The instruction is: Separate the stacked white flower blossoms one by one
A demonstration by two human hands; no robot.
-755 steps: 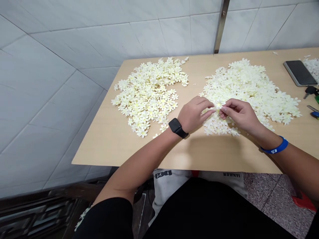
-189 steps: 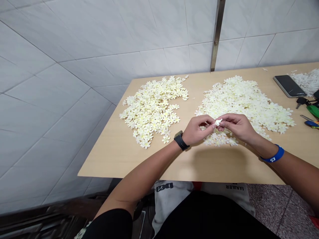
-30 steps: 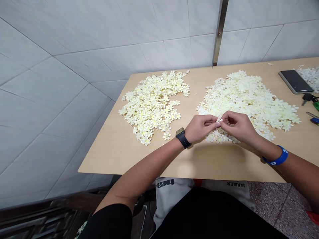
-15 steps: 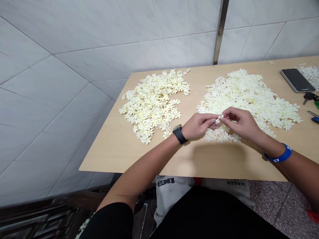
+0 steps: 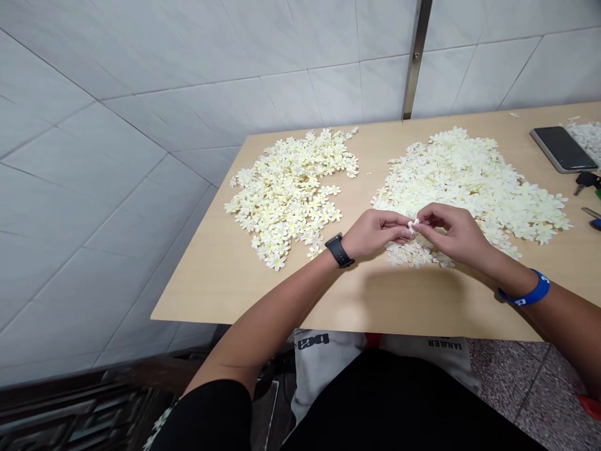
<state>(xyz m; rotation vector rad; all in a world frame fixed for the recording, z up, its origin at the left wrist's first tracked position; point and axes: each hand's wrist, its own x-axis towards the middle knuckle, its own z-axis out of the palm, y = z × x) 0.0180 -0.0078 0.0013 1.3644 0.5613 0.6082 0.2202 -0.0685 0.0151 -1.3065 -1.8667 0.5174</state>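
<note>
My left hand [image 5: 376, 233] and my right hand [image 5: 449, 235] meet above the near edge of the larger pile of cream-white fabric flowers [image 5: 469, 178]. Between their fingertips, both hands pinch one small white flower [image 5: 413, 225], folded into a tight bunch and mostly hidden by the fingers. A smaller pile of flowers with yellow centres [image 5: 291, 200] lies to the left of my left hand, not touching it. A black watch [image 5: 339, 251] circles my left wrist, and a blue band [image 5: 528, 291] circles my right.
Both piles rest on a pale wooden table [image 5: 399, 300] against white tiled walls. At the far right are a black phone [image 5: 561, 149], a heap of white flowers [image 5: 585, 136], keys [image 5: 586, 181] and a blue-handled tool [image 5: 594, 219].
Both hands have stayed together, pinching the same flower, with only small shifts of the fingers. The flower is bunched tighter than in the oldest frame, and the view has shifted slightly.
</note>
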